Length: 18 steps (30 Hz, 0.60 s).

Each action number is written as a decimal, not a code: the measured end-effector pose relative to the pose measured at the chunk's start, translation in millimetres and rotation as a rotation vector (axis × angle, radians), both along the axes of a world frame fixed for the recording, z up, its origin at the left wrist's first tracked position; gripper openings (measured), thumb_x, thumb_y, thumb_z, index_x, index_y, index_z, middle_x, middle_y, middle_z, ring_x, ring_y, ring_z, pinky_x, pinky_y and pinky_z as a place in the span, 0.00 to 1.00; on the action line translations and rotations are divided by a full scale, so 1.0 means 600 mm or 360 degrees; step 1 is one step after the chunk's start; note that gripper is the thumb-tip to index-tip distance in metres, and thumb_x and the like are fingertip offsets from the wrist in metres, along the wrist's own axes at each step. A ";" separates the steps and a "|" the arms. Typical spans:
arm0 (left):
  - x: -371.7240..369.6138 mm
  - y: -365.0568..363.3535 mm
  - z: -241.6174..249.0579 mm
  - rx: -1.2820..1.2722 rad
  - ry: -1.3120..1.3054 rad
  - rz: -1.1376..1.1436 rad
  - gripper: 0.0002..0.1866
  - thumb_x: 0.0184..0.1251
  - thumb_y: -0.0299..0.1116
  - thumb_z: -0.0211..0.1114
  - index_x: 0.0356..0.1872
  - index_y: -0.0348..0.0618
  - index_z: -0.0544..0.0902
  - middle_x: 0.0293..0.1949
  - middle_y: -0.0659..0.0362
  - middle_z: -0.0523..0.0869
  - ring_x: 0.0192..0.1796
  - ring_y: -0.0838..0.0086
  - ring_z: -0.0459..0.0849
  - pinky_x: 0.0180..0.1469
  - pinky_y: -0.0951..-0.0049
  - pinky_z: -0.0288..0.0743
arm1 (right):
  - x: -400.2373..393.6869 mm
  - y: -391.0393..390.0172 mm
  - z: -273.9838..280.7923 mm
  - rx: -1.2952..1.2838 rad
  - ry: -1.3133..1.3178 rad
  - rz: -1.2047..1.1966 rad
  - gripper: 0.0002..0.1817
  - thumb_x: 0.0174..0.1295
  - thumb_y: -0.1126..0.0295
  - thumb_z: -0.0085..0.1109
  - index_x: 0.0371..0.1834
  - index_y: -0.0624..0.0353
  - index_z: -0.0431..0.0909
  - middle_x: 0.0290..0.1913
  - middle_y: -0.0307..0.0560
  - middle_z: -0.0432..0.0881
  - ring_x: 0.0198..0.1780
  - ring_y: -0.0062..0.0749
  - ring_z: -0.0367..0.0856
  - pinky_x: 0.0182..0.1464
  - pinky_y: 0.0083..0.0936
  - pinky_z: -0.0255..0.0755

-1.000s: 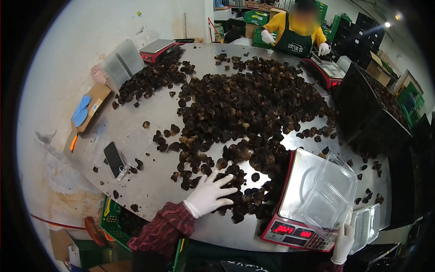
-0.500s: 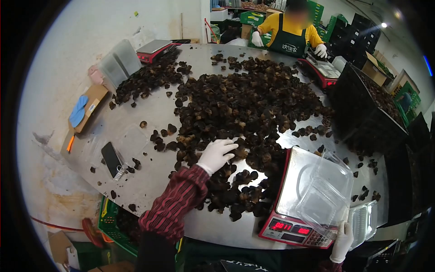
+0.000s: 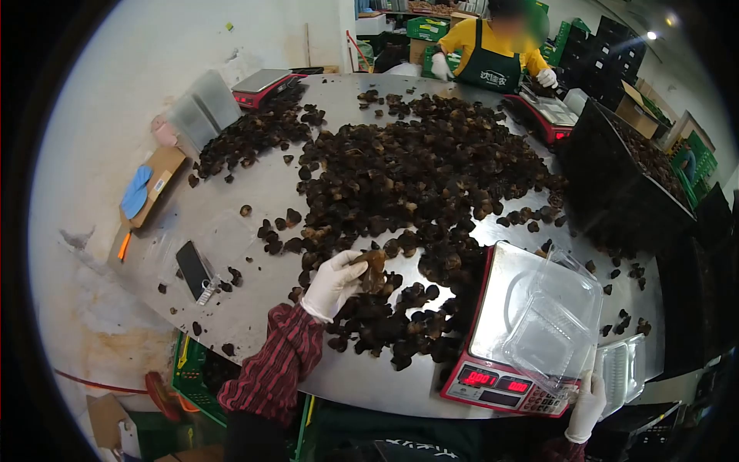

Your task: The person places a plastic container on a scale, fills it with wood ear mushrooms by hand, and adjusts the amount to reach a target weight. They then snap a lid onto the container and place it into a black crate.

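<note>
My left hand (image 3: 332, 285), in a white glove, pinches a brown wood ear mushroom (image 3: 373, 271) above the near edge of a large heap of dark wood ear mushrooms (image 3: 431, 169). An open, clear plastic box (image 3: 550, 323) lies tilted on the plate of a red and silver scale (image 3: 493, 316), with nothing visible inside. At the scale's lower right corner, my right hand (image 3: 589, 408), also gloved, has its fingers closed at the box's near edge. Beside it is a stack of clear plastic boxes (image 3: 620, 373).
Across the metal table (image 3: 239, 308), a co-worker (image 3: 493, 58) stands near another scale (image 3: 546, 115). A black crate (image 3: 623, 181) of mushrooms stands at right. To the left are a phone (image 3: 192, 269), a cardboard piece (image 3: 158, 185) and a third scale (image 3: 265, 86).
My left hand has drawn back from the heap to the lower left and now holds a mushroom. My right hand stays at the plastic box. The scale's red digits have changed.
</note>
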State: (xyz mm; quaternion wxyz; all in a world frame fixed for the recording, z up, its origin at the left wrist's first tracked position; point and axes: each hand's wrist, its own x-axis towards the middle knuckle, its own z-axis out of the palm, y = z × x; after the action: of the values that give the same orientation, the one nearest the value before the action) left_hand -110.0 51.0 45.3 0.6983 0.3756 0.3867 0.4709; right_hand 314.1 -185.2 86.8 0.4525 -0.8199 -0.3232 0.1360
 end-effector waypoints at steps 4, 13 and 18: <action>-0.024 -0.040 -0.006 -0.0025 -0.0160 0.0044 0.15 0.69 0.25 0.56 0.55 0.35 0.72 0.50 0.54 0.80 0.50 0.67 0.82 0.53 0.62 0.78 | 0.002 0.005 -0.007 0.0028 0.0045 0.0057 0.14 0.70 0.63 0.54 0.35 0.66 0.76 0.22 0.34 0.70 0.20 0.13 0.65 0.22 0.15 0.60; -0.268 -0.214 0.050 -0.0081 0.0164 0.0178 0.16 0.65 0.29 0.60 0.52 0.32 0.74 0.50 0.48 0.81 0.49 0.60 0.83 0.52 0.58 0.78 | 0.024 -0.019 -0.012 0.0003 0.0170 -0.0078 0.14 0.70 0.63 0.54 0.39 0.65 0.77 0.24 0.34 0.73 0.22 0.12 0.69 0.23 0.12 0.61; -0.438 -0.312 0.019 -0.0344 0.1709 0.0446 0.16 0.61 0.33 0.65 0.50 0.39 0.80 0.55 0.50 0.80 0.46 0.62 0.83 0.49 0.63 0.77 | 0.021 -0.005 -0.024 0.0062 0.0167 -0.0070 0.13 0.70 0.64 0.54 0.38 0.66 0.77 0.25 0.34 0.72 0.21 0.13 0.68 0.22 0.14 0.61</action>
State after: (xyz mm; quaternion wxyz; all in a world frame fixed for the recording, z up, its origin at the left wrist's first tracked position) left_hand -372.9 -136.1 56.9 0.3689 0.4339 0.7798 0.2598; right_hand 326.8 -188.0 72.6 0.4877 -0.8095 -0.2836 0.1625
